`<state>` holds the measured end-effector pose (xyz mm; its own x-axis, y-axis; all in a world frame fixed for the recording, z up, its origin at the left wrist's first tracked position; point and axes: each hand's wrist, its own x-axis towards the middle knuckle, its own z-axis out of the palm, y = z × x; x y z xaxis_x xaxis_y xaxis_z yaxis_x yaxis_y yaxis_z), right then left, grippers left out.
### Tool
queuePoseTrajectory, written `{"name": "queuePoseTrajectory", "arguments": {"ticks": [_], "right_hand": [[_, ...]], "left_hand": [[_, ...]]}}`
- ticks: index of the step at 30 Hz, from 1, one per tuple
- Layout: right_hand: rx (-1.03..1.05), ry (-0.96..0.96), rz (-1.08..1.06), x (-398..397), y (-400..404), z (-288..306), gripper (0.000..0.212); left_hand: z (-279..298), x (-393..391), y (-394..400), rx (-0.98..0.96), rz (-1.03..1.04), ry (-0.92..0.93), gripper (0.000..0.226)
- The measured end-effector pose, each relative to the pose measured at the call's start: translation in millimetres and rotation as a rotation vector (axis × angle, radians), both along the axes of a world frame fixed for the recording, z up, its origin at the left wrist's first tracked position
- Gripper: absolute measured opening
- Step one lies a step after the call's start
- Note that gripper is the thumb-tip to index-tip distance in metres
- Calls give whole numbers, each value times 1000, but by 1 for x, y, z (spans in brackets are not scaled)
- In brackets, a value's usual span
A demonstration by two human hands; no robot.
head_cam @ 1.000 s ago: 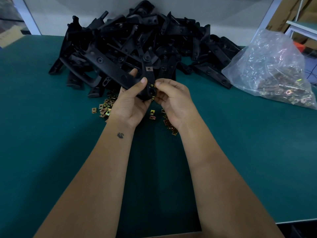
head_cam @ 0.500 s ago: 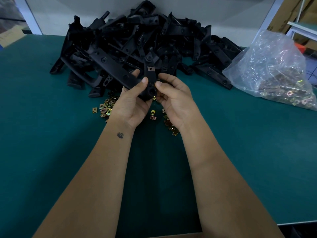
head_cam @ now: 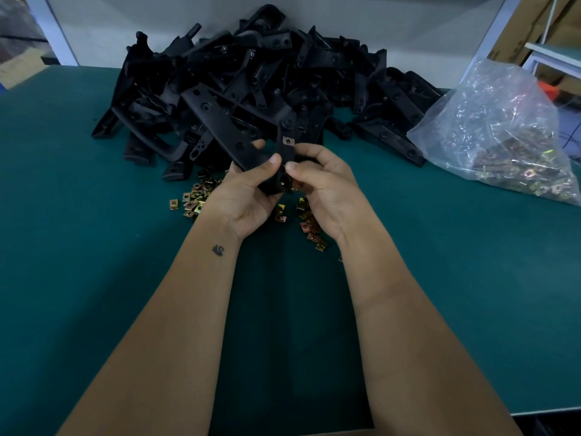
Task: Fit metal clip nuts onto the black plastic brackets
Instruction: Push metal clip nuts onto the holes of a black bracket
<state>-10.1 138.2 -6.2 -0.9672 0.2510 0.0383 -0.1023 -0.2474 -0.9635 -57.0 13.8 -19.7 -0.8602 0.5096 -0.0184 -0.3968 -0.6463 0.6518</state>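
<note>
You hold one black plastic bracket (head_cam: pixel 232 133) above the green table (head_cam: pixel 78 278), at the centre of your view. Your left hand (head_cam: pixel 248 196) curls round its lower end, thumb pressed on the front. Your right hand (head_cam: pixel 327 187) pinches the same end from 3 o'clock, thumb and forefinger closed on it. One clip nut (head_cam: pixel 287 141) already sits on the bracket's upright arm. Loose clip nuts (head_cam: pixel 195 201) lie scattered beneath your hands, partly hidden by them. At 12 o'clock the bracket pile (head_cam: pixel 267 73) crowds close behind your fingers. At 2 o'clock a clear plastic bag of nuts (head_cam: pixel 503 130) slumps on the table.
</note>
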Motion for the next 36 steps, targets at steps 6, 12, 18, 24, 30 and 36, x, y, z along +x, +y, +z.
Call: {"name": "queuePoseTrajectory", "arguments": {"ticks": [6,12,18,24,30,36], "right_hand": [[-9,-11,8,-1,1,-2,26],[-16,46,-69,-1,0,0,20],[175,86,-256,-2,-11,4,8],[555,143,-382,0,-20,2,11],[754,175,-458,-1,-23,-2,19],[848,242,-482,-1,-22,-4,17]], "left_hand": [[-1,0,2,-26,-11,36,26],[-5,-1,10,-109,60,24,23],[-7,-4,14,-74,136,-55,27],[-8,-4,10,13,160,-49,33],[-9,-3,9,61,142,-42,32],[-10,-3,10,68,107,-35,32]]}}
